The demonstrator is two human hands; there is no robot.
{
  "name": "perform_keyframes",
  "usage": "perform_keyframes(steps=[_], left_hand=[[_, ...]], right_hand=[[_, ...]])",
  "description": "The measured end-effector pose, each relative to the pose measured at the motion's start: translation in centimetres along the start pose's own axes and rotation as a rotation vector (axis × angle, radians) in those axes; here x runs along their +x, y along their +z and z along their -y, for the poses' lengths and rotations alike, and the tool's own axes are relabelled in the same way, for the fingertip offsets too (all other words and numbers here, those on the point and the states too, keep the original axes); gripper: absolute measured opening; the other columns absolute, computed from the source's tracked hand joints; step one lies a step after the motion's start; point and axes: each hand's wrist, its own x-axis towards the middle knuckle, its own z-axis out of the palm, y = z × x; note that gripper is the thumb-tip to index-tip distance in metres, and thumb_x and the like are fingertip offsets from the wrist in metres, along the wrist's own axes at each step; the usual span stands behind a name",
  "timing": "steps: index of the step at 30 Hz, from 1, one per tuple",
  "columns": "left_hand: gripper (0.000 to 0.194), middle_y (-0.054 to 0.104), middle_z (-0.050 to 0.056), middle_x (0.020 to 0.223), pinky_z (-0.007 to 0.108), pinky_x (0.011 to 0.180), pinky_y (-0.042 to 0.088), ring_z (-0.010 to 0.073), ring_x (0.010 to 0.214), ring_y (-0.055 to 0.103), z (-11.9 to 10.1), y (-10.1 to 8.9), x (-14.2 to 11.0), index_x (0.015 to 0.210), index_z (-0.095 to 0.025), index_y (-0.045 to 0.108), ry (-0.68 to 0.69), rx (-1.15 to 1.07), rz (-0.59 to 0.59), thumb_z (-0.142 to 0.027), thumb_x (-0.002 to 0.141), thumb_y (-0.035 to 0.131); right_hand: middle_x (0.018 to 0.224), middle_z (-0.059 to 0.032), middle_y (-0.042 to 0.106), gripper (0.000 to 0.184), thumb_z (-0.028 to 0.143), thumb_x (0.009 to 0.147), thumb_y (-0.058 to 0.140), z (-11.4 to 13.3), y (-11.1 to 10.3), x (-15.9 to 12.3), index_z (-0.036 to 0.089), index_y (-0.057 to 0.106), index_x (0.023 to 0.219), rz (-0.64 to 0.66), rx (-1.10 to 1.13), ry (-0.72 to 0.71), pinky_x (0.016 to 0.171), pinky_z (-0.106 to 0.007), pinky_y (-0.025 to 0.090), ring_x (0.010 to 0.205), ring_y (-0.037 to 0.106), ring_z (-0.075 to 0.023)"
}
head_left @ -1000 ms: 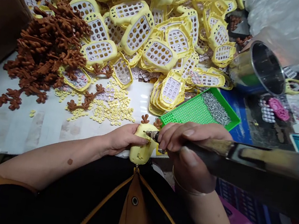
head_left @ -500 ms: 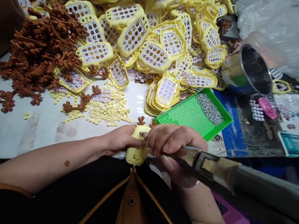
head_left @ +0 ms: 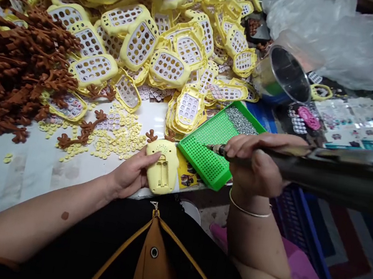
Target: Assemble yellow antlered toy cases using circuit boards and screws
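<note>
Smoothly rounded yellow plastic toy (head_left: 161, 167)

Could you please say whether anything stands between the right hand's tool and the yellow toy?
Only the left part of the green tray lies between the tool and the yellow toy; nothing visible stands above it.

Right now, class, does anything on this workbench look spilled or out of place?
The yellow buttons look spilled: they lie scattered on the white tabletop near the brown antlers, while silver screws sit gathered in the green tray.
</note>
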Motion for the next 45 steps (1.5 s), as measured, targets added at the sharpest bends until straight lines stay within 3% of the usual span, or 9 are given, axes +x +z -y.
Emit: perform_keyframes(steps=[3,9,17,20,24,28,33,36,45], left_hand=[[0.063,0.071,0.007,0.110,0.036,0.078,0.057,0.0245,0.093,0.069,0.0,0.0,0.3,0.125,-0.025,0.053,-0.042,0.073,0.014,-0.015,0.067,0.077],[0.043,0.072,0.013,0.110,0.037,0.082,0.057,0.0261,0.095,0.070,-0.1,-0.1,0.6,0.111,-0.016,0.063,-0.075,0.091,0.007,-0.015,0.069,0.075],[0.063,0.073,0.008,0.105,0.038,0.086,0.057,0.0235,0.094,0.070,0.0,0.1,0.8,0.129,-0.023,0.053,-0.023,0.005,-0.008,-0.012,0.070,0.074],[0.059,0.072,0.009,0.109,0.041,0.094,0.053,0.0245,0.101,0.068,0.1,0.2,0.9,0.127,-0.021,0.054,-0.009,0.009,-0.019,-0.012,0.072,0.073],[0.055,0.070,0.010,0.115,0.048,0.098,0.051,0.0256,0.104,0.067,0.1,0.3,0.9,0.127,-0.022,0.053,-0.007,0.021,-0.048,-0.014,0.076,0.071],[0.063,0.068,0.008,0.118,0.051,0.097,0.051,0.0246,0.104,0.067,0.2,0.7,0.9,0.134,-0.028,0.047,0.046,-0.009,-0.083,-0.013,0.078,0.069],[0.062,0.068,0.007,0.119,0.053,0.096,0.051,0.0248,0.104,0.066,0.6,1.1,0.9,0.133,-0.030,0.048,0.093,-0.003,-0.113,-0.013,0.078,0.070],[0.062,0.067,0.007,0.119,0.053,0.095,0.052,0.0246,0.104,0.066,0.8,1.0,0.9,0.133,-0.030,0.048,0.104,0.001,-0.111,-0.013,0.078,0.070],[0.058,0.068,0.006,0.116,0.049,0.092,0.054,0.0219,0.100,0.067,0.9,0.8,1.0,0.130,-0.030,0.049,0.113,0.021,-0.087,-0.015,0.078,0.070]], right_hand=[[0.052,0.0075,0.049,0.012,0.031,0.078,0.066,-1.9,-0.6,-0.4,0.027,0.058,0.084,0.005,0.010,0.022,0.043,-0.028,0.044,0.041,0.049,-0.0117],[0.055,0.0070,0.053,0.014,0.029,0.076,0.067,-2.9,-0.8,-0.5,0.027,0.059,0.087,0.006,0.018,0.061,0.044,-0.029,0.043,0.042,0.049,-0.0122],[0.055,0.0078,0.050,0.016,0.034,0.077,0.067,-3.3,-1.2,-0.8,0.027,0.055,0.086,-0.005,-0.054,0.074,0.045,-0.028,0.044,0.042,0.050,-0.0118],[0.057,0.0070,0.051,0.014,0.029,0.078,0.066,-3.5,-1.1,-0.8,0.026,0.057,0.088,-0.001,-0.028,0.065,0.046,-0.028,0.045,0.044,0.051,-0.0116],[0.057,0.0057,0.052,0.012,0.026,0.079,0.067,-2.3,-0.6,-0.8,0.026,0.060,0.089,-0.015,0.010,0.049,0.046,-0.029,0.045,0.046,0.052,-0.0124],[0.053,0.0056,0.050,0.013,0.025,0.076,0.068,1.6,0.4,-1.8,0.027,0.065,0.088,-0.049,0.063,0.071,0.045,-0.032,0.046,0.043,0.049,-0.0136],[0.055,0.0035,0.056,0.019,0.024,0.078,0.065,5.3,0.6,-4.1,0.025,0.065,0.097,0.203,0.156,0.192,0.047,-0.036,0.050,0.046,0.057,-0.0163],[0.060,0.0022,0.059,0.024,0.020,0.077,0.063,5.2,0.7,-5.0,0.023,0.064,0.101,0.272,0.209,0.198,0.052,-0.038,0.052,0.052,0.061,-0.0171],[0.058,0.0041,0.058,0.023,0.012,0.073,0.063,3.2,2.1,-5.3,0.022,0.063,0.093,0.256,0.257,0.154,0.049,-0.033,0.052,0.048,0.059,-0.0140]])
